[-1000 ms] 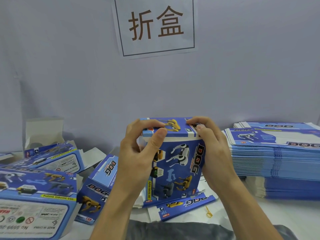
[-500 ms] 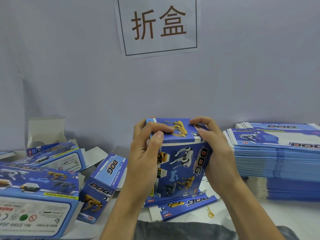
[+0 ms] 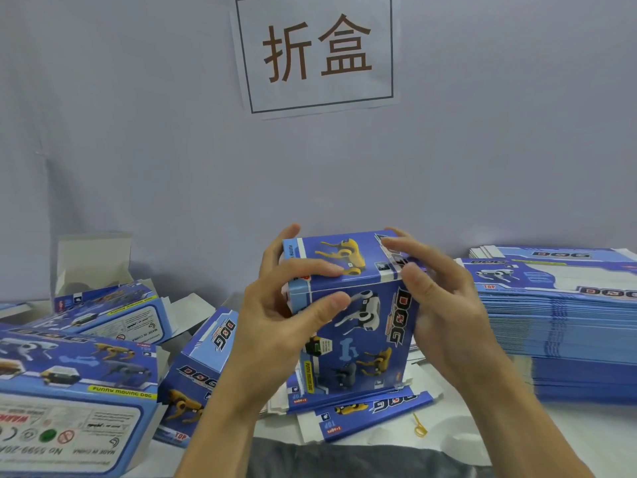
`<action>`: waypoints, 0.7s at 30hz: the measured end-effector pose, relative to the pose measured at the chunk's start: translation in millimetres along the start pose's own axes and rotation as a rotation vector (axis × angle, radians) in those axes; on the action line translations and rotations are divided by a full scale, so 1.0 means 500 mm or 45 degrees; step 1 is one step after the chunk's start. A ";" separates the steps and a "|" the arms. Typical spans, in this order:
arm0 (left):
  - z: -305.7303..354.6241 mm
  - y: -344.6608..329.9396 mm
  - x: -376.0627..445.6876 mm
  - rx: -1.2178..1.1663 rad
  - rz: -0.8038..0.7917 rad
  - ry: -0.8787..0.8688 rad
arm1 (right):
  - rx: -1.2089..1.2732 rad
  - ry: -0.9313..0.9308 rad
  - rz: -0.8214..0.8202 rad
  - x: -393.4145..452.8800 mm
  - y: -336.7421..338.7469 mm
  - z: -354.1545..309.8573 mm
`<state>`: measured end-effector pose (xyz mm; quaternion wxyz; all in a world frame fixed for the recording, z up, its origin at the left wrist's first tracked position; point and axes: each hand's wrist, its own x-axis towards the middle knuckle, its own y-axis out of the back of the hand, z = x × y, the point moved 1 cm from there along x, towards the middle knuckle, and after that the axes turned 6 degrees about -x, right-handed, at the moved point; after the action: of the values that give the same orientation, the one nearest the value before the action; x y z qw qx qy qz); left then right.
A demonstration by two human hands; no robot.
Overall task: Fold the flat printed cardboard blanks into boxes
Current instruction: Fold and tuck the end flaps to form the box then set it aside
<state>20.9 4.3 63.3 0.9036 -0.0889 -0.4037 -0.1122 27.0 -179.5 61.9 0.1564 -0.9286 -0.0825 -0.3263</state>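
Your left hand (image 3: 275,326) and right hand (image 3: 444,305) flank upright folded box (image 3: 358,332) above tabletop (image 3: 586,432); both grip it, fingers curled over closed top, thumbs on front face. Flat blanks stack (image 3: 568,326) just right.

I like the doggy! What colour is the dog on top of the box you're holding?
Yellow, on a blue box. The head view shows it best.

Folded boxes (image 3: 86,374) left, blank stack (image 3: 565,326) right.
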 end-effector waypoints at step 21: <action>-0.070 0.042 0.006 -0.130 1.061 -0.047 | -0.883 -0.057 0.292 0.004 -0.036 0.033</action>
<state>53.3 15.0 40.9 0.8588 -0.2913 -0.3432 0.2445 33.6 -156.8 55.4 -0.1342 -0.9366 0.1342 -0.2947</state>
